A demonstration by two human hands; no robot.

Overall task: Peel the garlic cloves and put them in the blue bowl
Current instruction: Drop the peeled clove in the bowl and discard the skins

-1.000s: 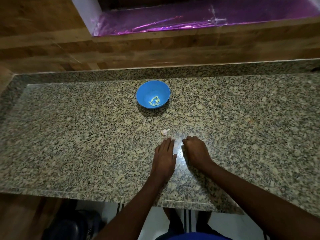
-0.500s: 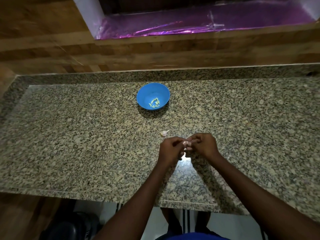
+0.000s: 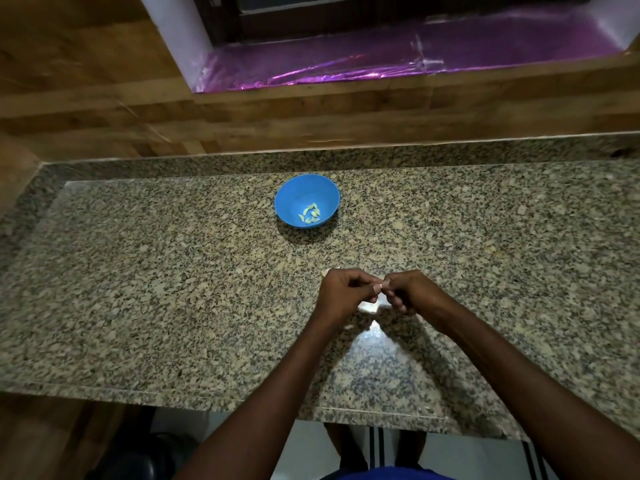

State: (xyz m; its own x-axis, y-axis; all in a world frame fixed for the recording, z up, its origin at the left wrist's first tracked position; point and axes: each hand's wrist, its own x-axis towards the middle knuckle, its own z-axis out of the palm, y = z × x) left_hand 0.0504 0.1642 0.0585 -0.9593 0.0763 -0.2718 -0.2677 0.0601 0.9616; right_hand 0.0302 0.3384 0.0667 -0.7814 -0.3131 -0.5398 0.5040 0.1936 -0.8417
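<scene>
Two hands now off the counter (image 3: 138, 306), met just above it: left hand (image 3: 341, 292) and right hand (image 3: 407, 292) pinch one clove (image 3: 380, 285) between curled fingertips, flat a second ago. Peeling likely starting. Bowl (image 3: 294, 195) beyond holds peeled cloves (image 3: 310, 214).

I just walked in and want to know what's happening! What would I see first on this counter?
First you'd notice the two hands, the left hand and right hand, meeting above the near middle of the speckled granite counter, pinching a small garlic clove between their fingertips. Farther back sits a bright blue bowl with a few pale peeled cloves inside. Behind everything, shiny purple foil covers the ledge above the wooden wall.
</scene>
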